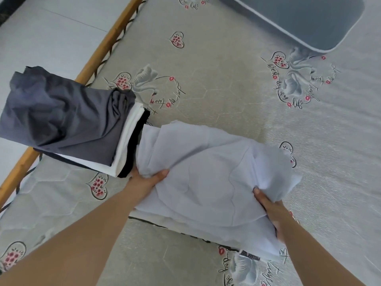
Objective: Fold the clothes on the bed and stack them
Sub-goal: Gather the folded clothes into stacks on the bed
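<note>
A white garment lies folded and rumpled in the middle of the bed. My left hand grips its left edge, thumb on top of the cloth. On the opposite side, my right hand holds a bunched fold of the same garment. Just left of it sits a stack of folded clothes: a dark grey piece on top, white and black pieces under it. The stack overhangs the bed's left side.
The bed sheet is pale with heart and flower prints. A wooden bed rail runs along the left, with pale floor beyond. A grey pillow lies at the top right.
</note>
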